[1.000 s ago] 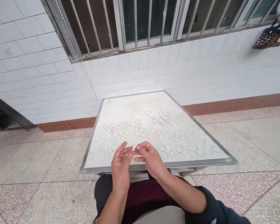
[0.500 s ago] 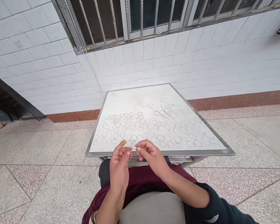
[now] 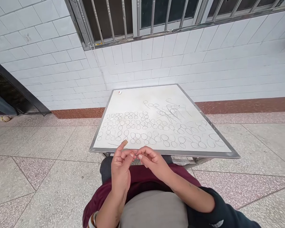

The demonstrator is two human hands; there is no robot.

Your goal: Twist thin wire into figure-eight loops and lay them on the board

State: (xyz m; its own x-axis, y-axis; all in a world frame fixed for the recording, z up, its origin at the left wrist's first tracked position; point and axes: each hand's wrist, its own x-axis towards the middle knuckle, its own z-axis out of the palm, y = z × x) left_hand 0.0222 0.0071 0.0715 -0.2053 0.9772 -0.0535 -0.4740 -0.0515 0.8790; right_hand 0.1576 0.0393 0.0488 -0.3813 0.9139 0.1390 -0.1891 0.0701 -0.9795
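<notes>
Over the near edge of the white table [image 3: 133,95], my two hands meet fingertip to fingertip. My left hand [image 3: 121,164] pinches a thin dark wire [image 3: 112,144] between thumb and fingers, and one taped finger points up. A strand of the wire sticks out leftward past this hand. Thumb and forefinger of my right hand [image 3: 154,161] are pressed together at the same spot; the bit of wire between the hands is mostly hidden. Beyond the hands, many thin wire loops [image 3: 164,135], mostly in joined pairs, lie in rows across the table.
A tangle of loose wires [image 3: 171,110] lies toward the table's back right. Near the far left corner is a small white-and-red item [image 3: 120,92]. A grey metal edge [image 3: 163,153] borders the table. Behind it stands a white tiled wall [image 3: 142,68] with a barred window.
My hands have drawn closer together, with the fingertips now nearly touching. A wire strand now shows left of my left hand. The view has shifted slightly.
</notes>
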